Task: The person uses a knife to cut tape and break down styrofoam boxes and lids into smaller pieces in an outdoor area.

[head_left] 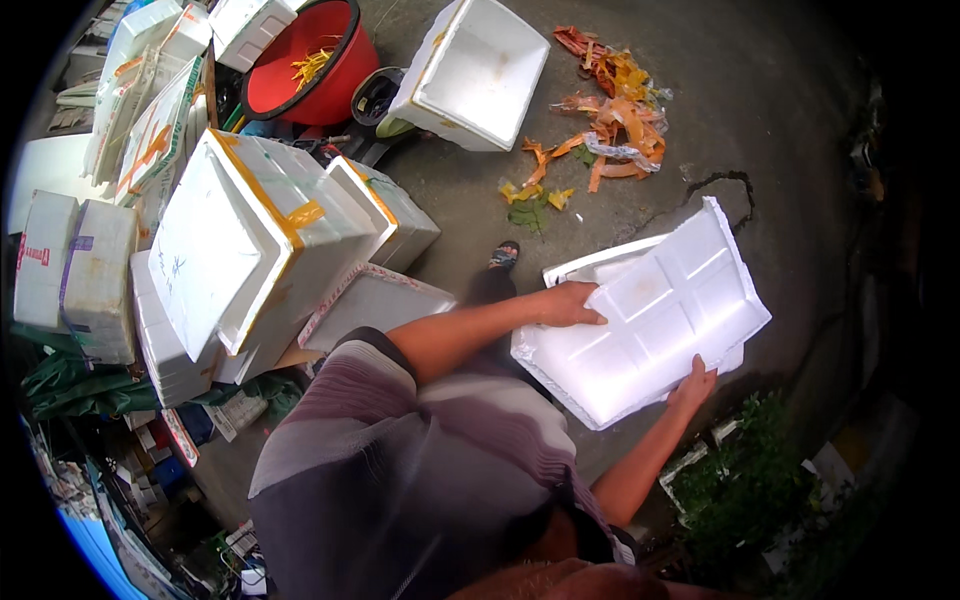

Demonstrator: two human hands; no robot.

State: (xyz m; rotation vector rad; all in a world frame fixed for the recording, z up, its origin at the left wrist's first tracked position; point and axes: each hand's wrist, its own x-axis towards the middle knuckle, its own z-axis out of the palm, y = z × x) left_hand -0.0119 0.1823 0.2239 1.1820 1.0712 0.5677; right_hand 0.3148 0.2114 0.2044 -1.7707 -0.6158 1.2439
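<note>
Tilted between my hands is a white foam lid (pixel 650 330) with raised ribs on its face and rough edges. My left hand (pixel 572 303) is closed on its left edge, the thumb lying over the face. On the near right edge my right hand (pixel 692 385) grips it, with the thumb on top and the other fingers partly hidden underneath. Behind and below the lid, part of another white foam piece (pixel 600 262) shows, perhaps a box; the lid covers most of it, so I cannot tell whether they touch.
At left stand stacked white foam boxes (pixel 300 205), some with yellow tape. Beyond them are a red tub (pixel 335 85) and a foam box on its side (pixel 485 75). Torn orange tape (pixel 630 135) litters the concrete floor ahead. Green plants (pixel 745 470) grow at the near right.
</note>
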